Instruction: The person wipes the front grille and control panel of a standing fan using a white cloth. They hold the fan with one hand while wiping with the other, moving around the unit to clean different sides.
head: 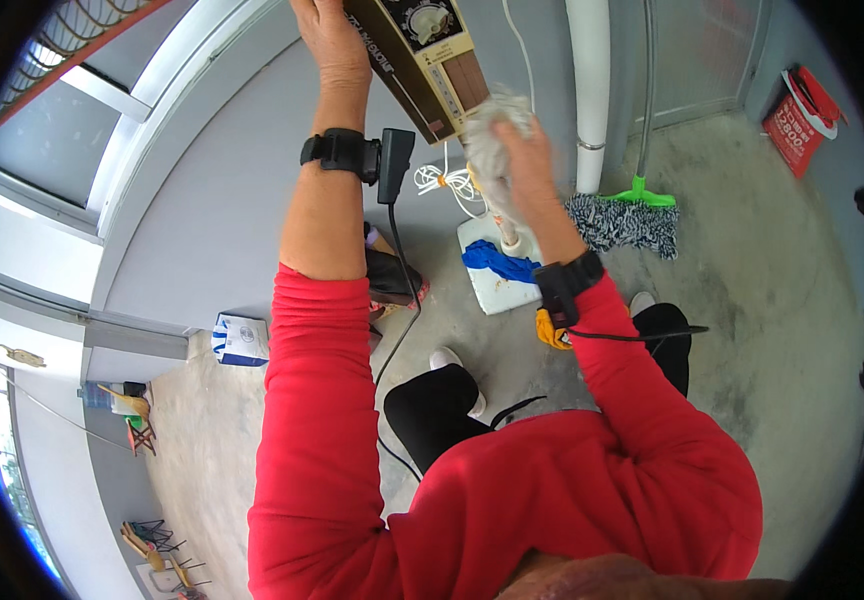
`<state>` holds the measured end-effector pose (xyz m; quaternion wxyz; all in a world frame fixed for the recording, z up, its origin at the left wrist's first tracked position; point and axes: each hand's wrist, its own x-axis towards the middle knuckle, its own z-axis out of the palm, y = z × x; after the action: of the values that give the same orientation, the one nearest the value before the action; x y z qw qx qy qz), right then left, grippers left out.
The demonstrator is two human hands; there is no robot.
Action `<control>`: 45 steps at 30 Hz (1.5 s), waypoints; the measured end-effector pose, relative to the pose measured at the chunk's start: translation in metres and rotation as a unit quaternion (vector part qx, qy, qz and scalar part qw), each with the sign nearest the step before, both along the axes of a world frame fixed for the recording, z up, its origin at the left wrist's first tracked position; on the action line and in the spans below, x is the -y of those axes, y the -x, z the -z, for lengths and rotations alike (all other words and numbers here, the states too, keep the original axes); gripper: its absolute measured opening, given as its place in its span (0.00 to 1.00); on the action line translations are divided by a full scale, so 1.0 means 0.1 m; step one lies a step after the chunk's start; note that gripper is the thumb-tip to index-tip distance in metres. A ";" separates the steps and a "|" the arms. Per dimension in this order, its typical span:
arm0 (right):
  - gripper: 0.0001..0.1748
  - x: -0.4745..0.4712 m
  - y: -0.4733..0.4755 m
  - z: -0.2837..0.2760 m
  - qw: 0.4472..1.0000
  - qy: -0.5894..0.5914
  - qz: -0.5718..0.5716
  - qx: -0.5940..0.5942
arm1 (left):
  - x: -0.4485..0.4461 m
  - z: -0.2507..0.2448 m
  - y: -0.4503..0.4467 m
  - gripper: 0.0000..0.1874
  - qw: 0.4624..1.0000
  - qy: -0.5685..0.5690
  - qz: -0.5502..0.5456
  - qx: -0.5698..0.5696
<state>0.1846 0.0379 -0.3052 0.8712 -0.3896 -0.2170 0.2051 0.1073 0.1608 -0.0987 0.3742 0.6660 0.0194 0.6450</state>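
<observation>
A brown and beige control box (432,67) with a round dial, seemingly part of a pedestal fan, stands tilted in the picture at the top. My left hand (333,37) is against its left side; the fingers run out of the frame, so its grip is hidden. My right hand (529,161) presses a whitish-grey cloth (493,139) to the lower end of the box and the pole below it; both look blurred. The pole (508,236) rises from a white square base (503,296), on which a blue cloth (499,260) lies.
A bundled white cord (443,180) hangs beside the pole. Right of it are a white pipe (588,90) and a mop with a green head clamp (638,193). A yellow-orange cloth item (552,330) lies near the base. A red bag (799,124) is at the right wall, a white-and-blue bag (241,340) at the left.
</observation>
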 end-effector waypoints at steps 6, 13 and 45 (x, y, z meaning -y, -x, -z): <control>0.24 -0.28 0.16 -0.12 0.967 0.098 0.184 0.144 | 0.02 -0.02 0.01 0.32 1.000 0.002 -0.002 0.009; 0.15 -0.25 -0.24 -0.11 0.994 0.050 0.094 0.008 | 0.04 -0.01 0.01 0.30 1.000 -0.001 -0.017 0.000; 0.16 0.50 -0.85 -0.31 0.630 0.215 0.289 0.688 | 0.08 -0.04 0.03 0.29 0.998 -0.026 -0.054 -0.005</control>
<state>0.2698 -0.0124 -0.2746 0.3754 -0.6366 -0.5795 -0.3436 0.1047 0.1524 -0.0946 0.3212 0.6768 0.0401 0.6611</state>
